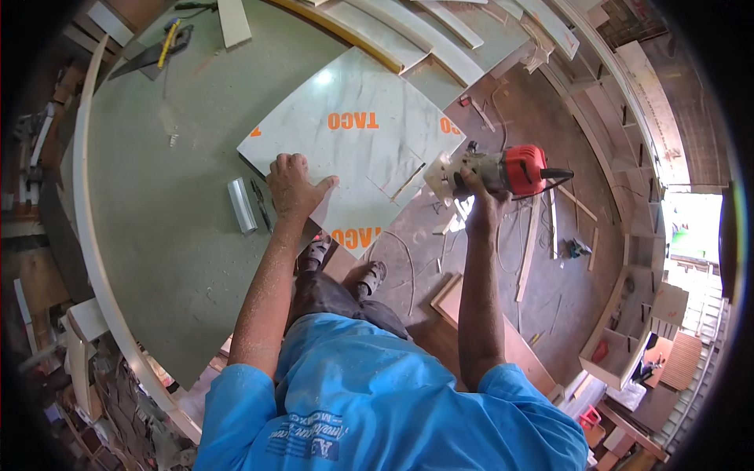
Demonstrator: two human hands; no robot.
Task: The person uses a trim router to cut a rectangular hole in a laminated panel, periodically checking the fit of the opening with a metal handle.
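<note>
A square panel with a white marble-look face and orange lettering point(345, 165) lies turned cornerwise on the green-grey work surface. My left hand point(295, 188) rests on its left edge, fingers apart and thumb stretched out over the face. Past the panel's right corner, my right hand point(484, 196) grips a trim router point(522, 169) with a red motor housing, tilted on its side and its base toward the panel. A thin dark pencil-like stick point(408, 180) lies on the panel. Beside my left hand are a short silvery metal profile point(242, 206) and a slim dark tool point(261, 204).
A handsaw point(145, 61) and a yellow-handled tool point(168, 45) lie at the far left of the surface point(149, 235). Long pale boards point(408, 35) are stacked at the back. Wood strips point(528, 251) and cords litter the floor at right, with open cabinet frames point(616, 345) beyond.
</note>
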